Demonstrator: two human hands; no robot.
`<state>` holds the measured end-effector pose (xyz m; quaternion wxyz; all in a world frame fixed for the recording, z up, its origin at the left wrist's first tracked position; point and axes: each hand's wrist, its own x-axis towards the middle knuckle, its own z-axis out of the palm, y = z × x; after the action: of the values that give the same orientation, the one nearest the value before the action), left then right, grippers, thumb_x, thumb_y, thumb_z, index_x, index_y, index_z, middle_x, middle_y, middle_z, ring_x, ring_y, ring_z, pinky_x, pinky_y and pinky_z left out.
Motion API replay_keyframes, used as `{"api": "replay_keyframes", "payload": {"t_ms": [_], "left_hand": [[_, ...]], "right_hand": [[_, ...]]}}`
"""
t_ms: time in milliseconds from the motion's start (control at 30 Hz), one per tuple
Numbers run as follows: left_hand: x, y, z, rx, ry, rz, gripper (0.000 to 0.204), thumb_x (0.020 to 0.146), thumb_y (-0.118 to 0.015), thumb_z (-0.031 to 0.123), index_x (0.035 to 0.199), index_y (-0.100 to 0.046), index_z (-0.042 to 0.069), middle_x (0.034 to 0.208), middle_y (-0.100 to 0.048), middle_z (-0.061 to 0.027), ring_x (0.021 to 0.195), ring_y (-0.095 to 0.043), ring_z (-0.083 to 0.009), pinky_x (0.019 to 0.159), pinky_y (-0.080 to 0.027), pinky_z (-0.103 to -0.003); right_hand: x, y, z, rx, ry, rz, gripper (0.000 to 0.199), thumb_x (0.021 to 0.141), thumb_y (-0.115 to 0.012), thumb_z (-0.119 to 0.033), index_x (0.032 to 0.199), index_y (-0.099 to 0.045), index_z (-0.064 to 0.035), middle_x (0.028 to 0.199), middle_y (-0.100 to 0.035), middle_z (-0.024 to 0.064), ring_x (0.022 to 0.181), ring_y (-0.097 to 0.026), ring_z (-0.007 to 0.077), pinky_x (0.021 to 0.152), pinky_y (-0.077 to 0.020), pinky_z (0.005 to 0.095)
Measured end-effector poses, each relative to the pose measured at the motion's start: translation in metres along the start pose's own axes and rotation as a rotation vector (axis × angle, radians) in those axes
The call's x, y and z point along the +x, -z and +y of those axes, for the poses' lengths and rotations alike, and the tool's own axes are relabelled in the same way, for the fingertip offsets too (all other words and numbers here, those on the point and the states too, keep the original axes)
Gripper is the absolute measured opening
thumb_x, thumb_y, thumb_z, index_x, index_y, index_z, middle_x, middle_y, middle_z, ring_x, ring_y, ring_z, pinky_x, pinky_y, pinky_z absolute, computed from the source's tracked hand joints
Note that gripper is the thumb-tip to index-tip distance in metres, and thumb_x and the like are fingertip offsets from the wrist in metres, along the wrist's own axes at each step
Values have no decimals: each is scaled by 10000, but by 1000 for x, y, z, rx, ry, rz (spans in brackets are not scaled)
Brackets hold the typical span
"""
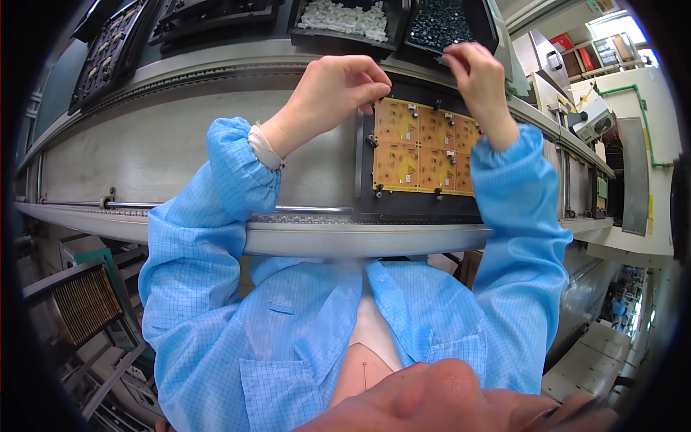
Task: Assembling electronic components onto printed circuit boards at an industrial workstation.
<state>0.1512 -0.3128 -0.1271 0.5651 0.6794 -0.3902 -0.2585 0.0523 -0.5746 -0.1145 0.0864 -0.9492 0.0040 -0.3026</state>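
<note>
Orange circuit-board panel (425, 147), a grid of small boards, lying flat in a black carrier frame (367, 194) on the grey conveyor bed (180, 151). Small dark components stand on the panel near its top edge and centre.

Left hand (338, 90) at the panel's upper left corner. Fingers curled down, tips pinched together right at the corner, touching or just above the frame edge. A small dark part seems to sit under the fingertips; too small to tell whether it is gripped.

Right hand (475, 72) above the panel's upper right, over the frame's far edge. Thumb and forefinger pinched on a small pale piece (444, 60); other fingers folded. This hand is clear of the panel surface, sitting between the panel and the bins behind.

Both forearms in light blue checked sleeves (216, 187), coming in from the lower edge over the conveyor's near rail (324, 237).

Behind the panel, beyond the far rail: a black bin of white parts (345, 18), and just right of it a black bin of dark bluish parts (439, 21). Further left, black moulded trays (108, 50) leaning up.

Far right: pale machinery with a green tube (633, 90) running along it.
</note>
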Motion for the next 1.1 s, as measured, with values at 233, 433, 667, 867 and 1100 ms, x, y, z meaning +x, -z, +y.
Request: {"api": "replay_keyframes", "payload": {"t_ms": [233, 433, 667, 867, 1100], "left_hand": [[-2, -4, -8, -97, 54, -75, 184, 947, -721, 190, 1017, -727, 20, 875, -707, -23, 762, -654, -85, 689, -545, -224], [-4, -5, -4, -382, 279, -84, 217, 975, -689, 228, 1034, -732, 23, 861, -705, -32, 730, -664, -95, 698, -548, -219], [-9, -15, -7, -341, 262, -158, 300, 985, -671, 256, 1107, -722, -14, 916, -706, -52, 772, -665, -103, 690, -540, -222], [-8, -40, 1, -92, 116, -155, 197, 968, -663, 130, 1091, -712, -16, 892, -714, -61, 797, -682, -105, 718, -559, -249], [-5, -69, 10, 197, 55, -198, 135, 963, -642, 56, 1075, -650, -20, 892, -695, -29, 844, -674, -102, 780, -576, -249]], "right_hand": [[48, -31, 56, -286, 64, -255, 147, 854, -718, -88, 997, -739, -58, 992, -692, 155, 946, -672, 361, 847, -555, 438], [53, -29, 57, -252, -26, -225, 120, 884, -685, -122, 962, -750, -59, 970, -714, 171, 925, -695, 356, 837, -562, 438], [20, 14, 6, 117, -44, 24, 75, 838, -657, -54, 832, -719, -12, 864, -689, 181, 867, -675, 359, 792, -538, 435], [-51, 38, -33, 498, -195, -155, 135, 929, -690, -69, 1043, -728, -7, 920, -719, 79, 817, -675, 124, 737, -544, 266], [-110, 29, -39, 882, -447, -203, 156, 957, -682, -91, 1065, -733, 10, 956, -724, 49, 824, -651, 93, 746, -542, 235]]}}
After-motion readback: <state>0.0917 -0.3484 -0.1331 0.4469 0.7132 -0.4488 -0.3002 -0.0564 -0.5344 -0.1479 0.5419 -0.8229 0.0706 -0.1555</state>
